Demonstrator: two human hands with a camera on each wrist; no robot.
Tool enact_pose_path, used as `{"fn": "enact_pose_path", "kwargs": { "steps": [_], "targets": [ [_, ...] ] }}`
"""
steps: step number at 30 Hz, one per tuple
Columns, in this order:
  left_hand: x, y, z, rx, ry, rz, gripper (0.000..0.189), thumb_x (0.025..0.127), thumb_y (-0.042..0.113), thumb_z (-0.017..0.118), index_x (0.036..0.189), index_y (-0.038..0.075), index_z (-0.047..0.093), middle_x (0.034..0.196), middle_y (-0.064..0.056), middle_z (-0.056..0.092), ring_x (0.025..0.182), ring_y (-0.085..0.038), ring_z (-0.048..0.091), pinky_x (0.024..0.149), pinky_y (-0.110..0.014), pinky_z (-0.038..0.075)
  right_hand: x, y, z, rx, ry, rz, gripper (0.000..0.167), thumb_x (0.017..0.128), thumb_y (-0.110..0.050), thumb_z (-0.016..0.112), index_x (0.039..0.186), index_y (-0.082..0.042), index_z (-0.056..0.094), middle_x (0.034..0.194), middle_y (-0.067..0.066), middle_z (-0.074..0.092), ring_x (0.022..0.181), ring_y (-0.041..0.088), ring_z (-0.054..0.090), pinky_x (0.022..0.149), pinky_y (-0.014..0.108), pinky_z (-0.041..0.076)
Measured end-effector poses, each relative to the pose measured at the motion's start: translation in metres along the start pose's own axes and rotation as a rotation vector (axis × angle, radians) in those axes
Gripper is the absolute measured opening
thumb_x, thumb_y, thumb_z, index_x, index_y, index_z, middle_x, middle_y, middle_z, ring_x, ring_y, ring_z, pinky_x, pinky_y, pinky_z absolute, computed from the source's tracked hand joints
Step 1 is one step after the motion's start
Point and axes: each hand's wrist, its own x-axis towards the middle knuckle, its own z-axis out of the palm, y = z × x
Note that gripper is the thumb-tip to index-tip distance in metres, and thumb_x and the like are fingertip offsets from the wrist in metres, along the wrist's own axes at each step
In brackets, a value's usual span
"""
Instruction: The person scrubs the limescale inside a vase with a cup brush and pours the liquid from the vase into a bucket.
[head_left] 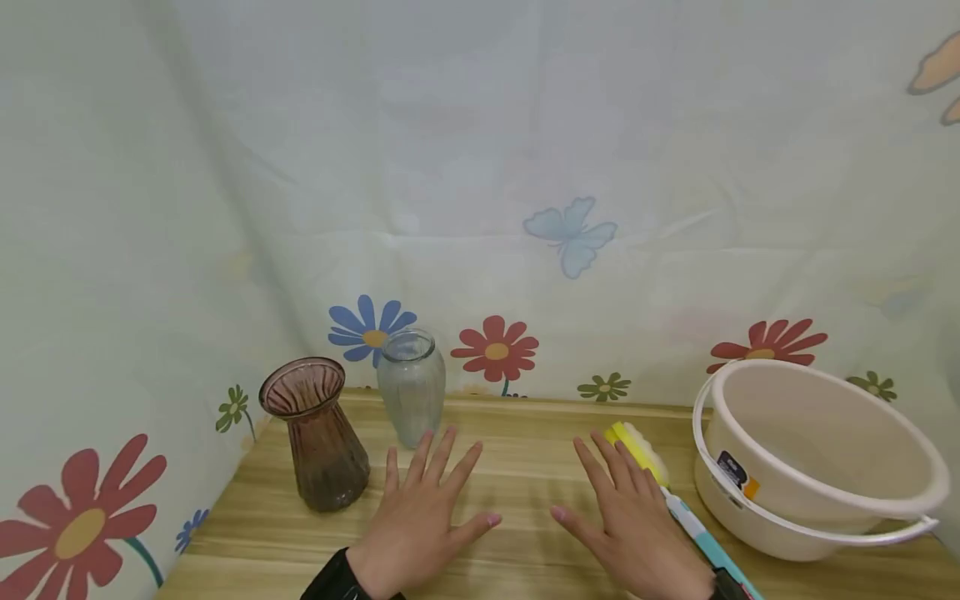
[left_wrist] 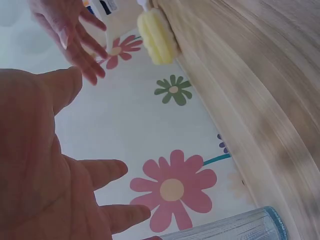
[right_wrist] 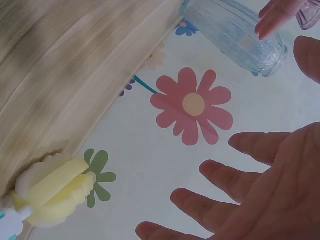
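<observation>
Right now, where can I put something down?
The table is bare between the left hand and right hand, and farther back between the clear vase and brush. It's crowded right, by brush and bucket, and left, around the purple vase.

A: Can you read some text here?
B: No, no word and no number can be read. I see only a dark label [head_left: 732,469] with pale marks and an orange corner.
A: On what does it stand?
B: On the outer wall of the bucket [head_left: 798,493], near the right edge of the desk [head_left: 517,467].
</observation>
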Motion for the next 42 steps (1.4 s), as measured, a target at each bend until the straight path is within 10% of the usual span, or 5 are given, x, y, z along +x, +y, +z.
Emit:
{"fn": "enact_pose_path", "kwargs": {
  "steps": [13,21,27,34,42],
  "targets": [
    [-0.009,-0.017,-0.021,-0.053,0.116,0.020,0.082,0.094,0.070,0.058,0.161,0.028,0.036,0.164,-0.004,0.040,0.151,-0.035,0.039,0.117,-0.067,0.034,-0.001,0.004,0.005,0.124,0.018,-0.038,0.080,0.098,-0.062,0.060,0.161,-0.019,0.038,0.165,0.013,0.037,0.148,0.042,0.040,0.110,0.069,0.040],
    [-0.047,-0.052,-0.025,-0.045,0.261,-0.079,0.078,0.088,0.058,0.076,0.152,0.021,0.048,0.143,-0.004,0.060,0.129,-0.030,0.061,0.100,-0.056,0.054,0.005,-0.008,0.018,0.599,-0.331,-0.145,0.064,0.102,-0.050,0.060,0.158,-0.041,0.031,0.163,-0.004,0.037,0.148,0.034,0.039,0.115,0.056,0.042],
    [-0.066,-0.072,-0.037,-0.218,0.320,-0.334,0.068,0.091,0.048,0.077,0.140,0.009,0.050,0.130,-0.012,0.062,0.118,-0.032,0.063,0.090,-0.052,0.057,0.021,-0.026,0.030,0.904,-0.469,-0.134,0.051,0.107,-0.037,0.058,0.154,-0.033,0.039,0.157,-0.002,0.047,0.144,0.036,0.042,0.111,0.034,0.045],
    [-0.060,-0.094,-0.046,-0.489,0.481,-0.627,0.060,0.094,0.030,0.076,0.129,-0.002,0.039,0.110,-0.018,0.054,0.102,-0.032,0.059,0.067,-0.029,0.056,0.041,-0.064,0.059,1.082,-0.434,-0.049,0.042,0.104,-0.028,0.063,0.144,-0.017,0.053,0.139,0.006,0.060,0.131,0.033,0.055,0.098,0.028,0.052],
    [-0.044,-0.102,-0.039,-0.462,0.627,-0.705,0.079,0.090,0.042,0.079,0.140,0.001,0.033,0.111,-0.017,0.046,0.095,-0.031,0.051,0.062,-0.025,0.042,0.056,-0.108,0.098,1.152,-0.361,0.022,0.040,0.098,-0.015,0.069,0.137,-0.015,0.059,0.124,0.003,0.064,0.121,0.030,0.061,0.093,0.030,0.056]
  ]
}}
